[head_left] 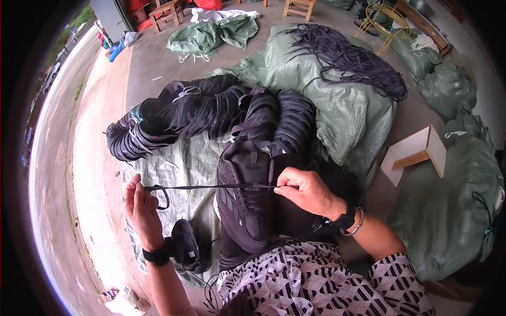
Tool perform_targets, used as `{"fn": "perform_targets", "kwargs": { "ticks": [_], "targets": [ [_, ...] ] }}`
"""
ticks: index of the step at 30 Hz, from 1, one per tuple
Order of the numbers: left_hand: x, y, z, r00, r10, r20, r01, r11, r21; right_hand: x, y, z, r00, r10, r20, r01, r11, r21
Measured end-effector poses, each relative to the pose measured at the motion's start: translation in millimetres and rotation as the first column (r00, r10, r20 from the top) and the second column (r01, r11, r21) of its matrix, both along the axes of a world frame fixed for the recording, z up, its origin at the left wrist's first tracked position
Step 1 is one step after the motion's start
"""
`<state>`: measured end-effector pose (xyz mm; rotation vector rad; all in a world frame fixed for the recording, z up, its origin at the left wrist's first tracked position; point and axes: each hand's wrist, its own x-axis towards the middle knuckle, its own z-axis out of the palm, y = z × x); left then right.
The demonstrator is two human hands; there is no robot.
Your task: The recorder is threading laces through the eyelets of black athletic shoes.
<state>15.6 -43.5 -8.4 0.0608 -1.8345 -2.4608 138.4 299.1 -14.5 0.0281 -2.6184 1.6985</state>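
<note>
1. Black lace-up shoe upper, with mesh panels and a padded collar [247,218]: it lies in the middle of the view, close in front of the person's body, toe toward them and tongue away. What bears it from below is hard to tell.
2. Flat black shoelace [203,187]: it runs taut from side to side across the upper, at the upper end of the laced rows, with a small loop hanging at its left end.
3. Right hand [308,190]: just beside the upper's right edge, thumb and forefinger pinching the lace. The wrist bears a black watch [343,216] and a silver-coloured bangle [358,221].
4. Left hand [141,210]: well apart from the upper, on its left, raised, with the lace caught at the fingers; the exact pinch is partly hidden. A black band [157,256] circles the wrist.
5. Dark, open-topped shoe piece [185,246]: near the left wrist, on a pale green woven plastic sheet [197,158].
6. Curved rows of nested black shoe uppers [211,110]: beyond the upper.
7. Loose heap of long, dark laces [348,60]: farther off, on a green woven sack [358,121].
8. White-and-brown board stand [416,150]: to the right, beside bulging green sacks [448,210].
</note>
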Motion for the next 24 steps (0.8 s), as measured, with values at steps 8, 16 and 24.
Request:
{"fn": "perform_targets", "kwargs": {
  "ticks": [8, 16, 24],
  "targets": [
    [36.4, 68.4, 11.6, 0.928, -0.317, -0.194, 0.031, 0.587, -0.809, 2.2, 21.8, 10.4, 0.965, -0.242, -0.102, 0.242, 0.97, -0.011],
    [14.7, 117.7, 25.8, 0.473, -0.871, -0.13, -0.163, 0.058, -0.985, 0.5, 2.2, 10.9, 0.95, 0.067, -0.304, 0.068, 0.908, 0.414],
    [9.3, 116.0, 21.3, 0.531, -0.847, 0.022, 0.21, 0.107, -0.972, -7.6, -6.1, 8.8, 0.921, 0.007, -0.389, 0.113, 0.952, 0.285]
  ]
}}
